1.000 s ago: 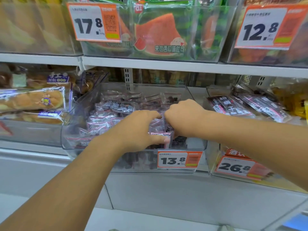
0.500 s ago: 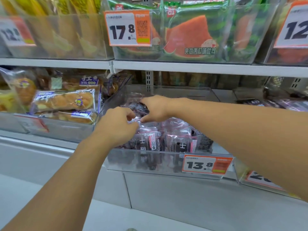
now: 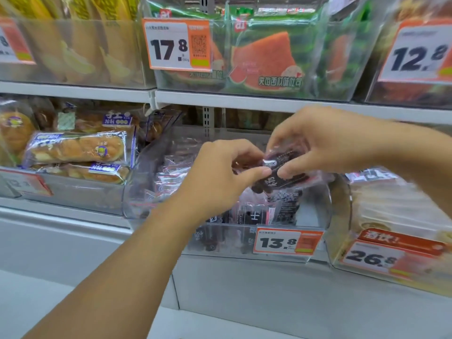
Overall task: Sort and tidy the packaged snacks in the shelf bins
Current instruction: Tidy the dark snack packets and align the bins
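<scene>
Your 2 forearms enter from 7 o'clock and 3 o'clock and meet above the middle clear bin (image 3: 151, 192). Your left hand (image 3: 220, 177) has its grip pinched on the near-left edge of a dark snack packet (image 3: 281, 174), thumb and forefinger closed on the film. Your right hand (image 3: 315, 145) has its grip clenched on the same packet from above, at its 1 o'clock side. The packet is lifted clear of the stock below and tilted; a hold from both hands looks intended to square it before it goes back in line.

Below the packet, at 6 o'clock of your hands, more matching packets (image 3: 254, 216) stand upright at the bin's front behind the 13.8 price tag (image 3: 286, 242); others toward the bin's 9 o'clock side lie looser and flatter. Sorting appears part done.

At 9 o'clock, the neighbouring bin holds bread roll packs (image 3: 75, 148), stacked flat. At 4 o'clock, another bin carries a 26.8 tag (image 3: 374, 259).

Farther off, on the upper shelf at 12 o'clock, watermelon toast bags (image 3: 266, 59) stand behind a 17.8 tag (image 3: 176, 44).

Risk: thin film held by its edge may slip or crease.
</scene>
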{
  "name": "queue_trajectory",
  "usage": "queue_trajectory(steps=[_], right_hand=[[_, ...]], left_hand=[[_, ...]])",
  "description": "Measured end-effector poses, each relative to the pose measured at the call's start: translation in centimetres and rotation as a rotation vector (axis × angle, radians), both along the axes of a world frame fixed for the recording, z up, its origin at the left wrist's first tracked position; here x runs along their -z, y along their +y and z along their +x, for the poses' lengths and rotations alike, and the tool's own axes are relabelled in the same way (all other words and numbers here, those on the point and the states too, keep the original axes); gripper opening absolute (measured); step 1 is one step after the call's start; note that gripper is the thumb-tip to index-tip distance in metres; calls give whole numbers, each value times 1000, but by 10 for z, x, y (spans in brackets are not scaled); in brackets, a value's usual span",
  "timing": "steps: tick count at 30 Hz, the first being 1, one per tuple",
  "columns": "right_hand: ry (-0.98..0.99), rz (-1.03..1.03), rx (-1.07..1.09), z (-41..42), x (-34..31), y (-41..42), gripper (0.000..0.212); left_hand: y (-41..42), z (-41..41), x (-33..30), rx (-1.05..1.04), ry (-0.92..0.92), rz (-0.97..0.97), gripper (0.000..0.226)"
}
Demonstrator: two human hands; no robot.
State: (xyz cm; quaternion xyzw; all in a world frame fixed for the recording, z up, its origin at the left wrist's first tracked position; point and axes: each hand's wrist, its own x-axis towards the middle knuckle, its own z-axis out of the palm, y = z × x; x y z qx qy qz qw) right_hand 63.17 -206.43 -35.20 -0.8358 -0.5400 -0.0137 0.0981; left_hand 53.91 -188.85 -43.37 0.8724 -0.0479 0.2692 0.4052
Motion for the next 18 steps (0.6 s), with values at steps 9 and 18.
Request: queue_trajectory(steps=[9,18], right_hand=[[-128,76,105,9,24,-30,12],[-194,-449,199,7,81,7,33]], left_hand=[[-25,19,10,-107,241,370,42],[-9,17,21,1,421,470,19]])
